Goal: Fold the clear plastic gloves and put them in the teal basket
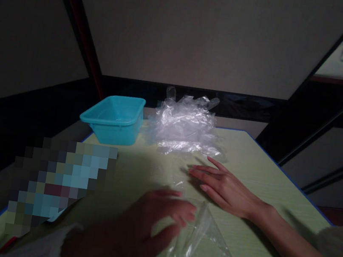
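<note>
My right hand [229, 191] lies low over the table with its fingers stretched out and apart, holding nothing. Under and beside its fingertips is a thin transparent plastic piece [178, 184], faint against the tabletop. Closer to me, my left hand [157, 223] is somewhat blurred, its fingers bent and a gap showing between them and the thumb. It hovers over or touches a clear plastic bag [204, 253] spread at the near edge; contact is unclear. Beyond both hands sits a heap of clear disposable plastic gloves [188, 124].
A turquoise plastic basin [114, 124] stands at the table's back left corner. A pixelated, bluish flat item [66, 186] lies along the left edge. The pale green table [280, 196] has a blue rim, with grey panels behind it and dark frames at the sides.
</note>
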### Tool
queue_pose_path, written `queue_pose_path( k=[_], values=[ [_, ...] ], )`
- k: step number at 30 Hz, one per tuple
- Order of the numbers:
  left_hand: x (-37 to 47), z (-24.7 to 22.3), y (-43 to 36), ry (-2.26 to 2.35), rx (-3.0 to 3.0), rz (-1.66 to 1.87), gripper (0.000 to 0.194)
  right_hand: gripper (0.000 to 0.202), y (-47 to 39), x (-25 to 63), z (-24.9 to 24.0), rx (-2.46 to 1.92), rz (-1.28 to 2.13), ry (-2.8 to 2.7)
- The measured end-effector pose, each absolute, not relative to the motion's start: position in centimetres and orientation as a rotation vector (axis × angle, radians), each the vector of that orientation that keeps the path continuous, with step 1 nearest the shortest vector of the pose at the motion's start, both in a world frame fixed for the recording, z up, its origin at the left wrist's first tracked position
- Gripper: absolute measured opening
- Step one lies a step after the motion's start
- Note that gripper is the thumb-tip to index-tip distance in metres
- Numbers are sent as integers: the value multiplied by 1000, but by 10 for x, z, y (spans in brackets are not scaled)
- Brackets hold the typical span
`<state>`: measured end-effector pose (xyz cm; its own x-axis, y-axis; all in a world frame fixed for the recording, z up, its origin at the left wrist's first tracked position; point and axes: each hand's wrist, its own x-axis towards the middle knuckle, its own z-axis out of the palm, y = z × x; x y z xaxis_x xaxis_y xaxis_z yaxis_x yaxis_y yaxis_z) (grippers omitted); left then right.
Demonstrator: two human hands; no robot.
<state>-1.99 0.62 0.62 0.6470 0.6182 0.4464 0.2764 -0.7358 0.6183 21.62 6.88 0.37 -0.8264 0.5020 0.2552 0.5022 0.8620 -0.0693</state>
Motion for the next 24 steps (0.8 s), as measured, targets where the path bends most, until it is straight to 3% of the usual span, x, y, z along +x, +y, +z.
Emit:
queue_pose_path(
  k=[5,14,17,20,24],
  values=[
    [-28,-3,36,1362,2180,1048,31,37,71,220,5,-764,2,-2721],
    [-30,-15,49,1477,2572,749,39,38,74,221,4,-849,-29,-2736],
    [-31,-17,51,1487,2598,670,41,39,75,221,0,-904,-77,-2743],
    [-32,-15,48,1414,2637,816,41,40,76,220,-2,-944,-103,-2723],
    [-29,-2,31,779,2850,907,40,39,76,220,-1,-946,-98,-2722]
  ],
)
